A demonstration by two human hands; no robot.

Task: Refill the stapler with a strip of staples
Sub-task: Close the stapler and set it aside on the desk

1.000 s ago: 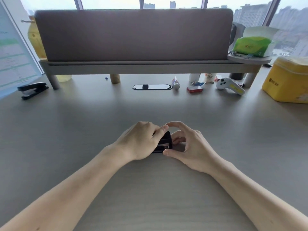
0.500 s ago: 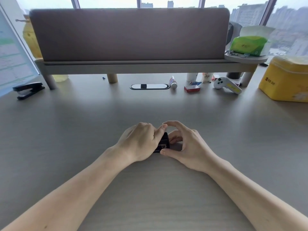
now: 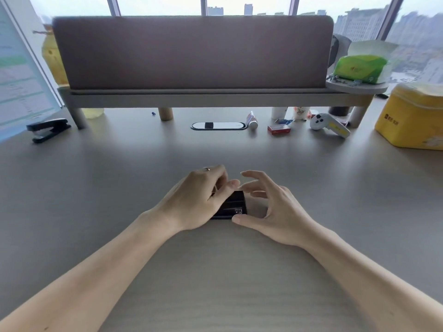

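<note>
Both hands at the small black stapler, mid-desk.

The left hand [image 3: 199, 200] covers most of the stapler [image 3: 233, 207], so only its right end shows, with a small glint of metal there; whether a strip of staples is loaded is too small to tell. Left fingers are curled down and closed on the stapler's top, thumb tip at its upper edge. The right hand [image 3: 273, 207] is spread wide, fingers arched clear above and beside the stapler, thumb lying on the desk [image 3: 119, 188] just at the near corner. Pale wood-grain desk, a second black stapler [image 3: 48, 129] far left, yellow tin [image 3: 412, 116] far right, fabric screen [image 3: 191, 51] behind, windows and city beyond.
</note>
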